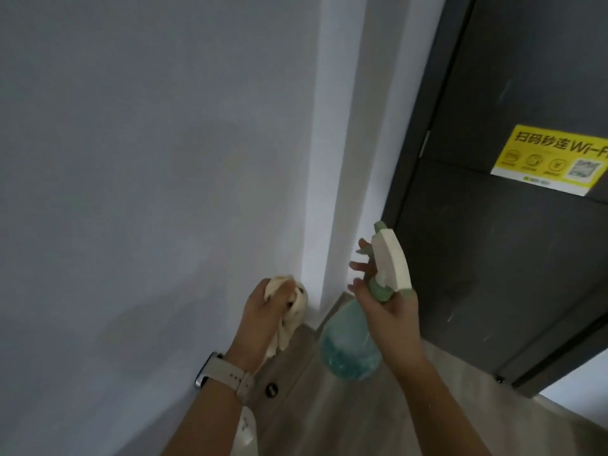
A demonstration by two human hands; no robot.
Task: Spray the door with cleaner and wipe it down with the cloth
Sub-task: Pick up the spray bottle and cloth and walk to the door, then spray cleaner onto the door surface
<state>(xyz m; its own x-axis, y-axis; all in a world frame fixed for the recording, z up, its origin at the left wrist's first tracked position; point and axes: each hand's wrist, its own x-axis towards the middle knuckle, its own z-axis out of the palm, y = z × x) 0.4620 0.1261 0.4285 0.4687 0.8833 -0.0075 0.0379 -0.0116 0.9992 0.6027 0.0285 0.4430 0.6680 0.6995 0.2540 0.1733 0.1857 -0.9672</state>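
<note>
Overhead, from the head camera, a dark grey door (487, 258) is seen at the right, standing in a dark frame beside a white wall (148, 159). A yellow sticker (556, 158) with printed writing and a small code square is stuck on the door's upper right part.

A spray bottle (353, 337) is held by the right hand (391, 311), which is closed around the green neck just below the white trigger head (391, 258). Two or three fingers are stretched out on the left side of the head; whether the trigger is being pressed cannot be told. The bottle's round, see-through body, holding bluish liquid, hangs below the hand, tilted toward the lower left. The nozzle is pointed up, close to the door's left edge, without touching it.

A cream cloth (289, 315) is bunched in the left hand (263, 311), which is closed tightly on it, with a loose end trailing down below the fist. The cloth is held near the corner of the wall, well apart from the door. A pale watch (223, 376) is worn on the left wrist.

Grey wood-look floor (329, 416) is seen beneath both arms.
</note>
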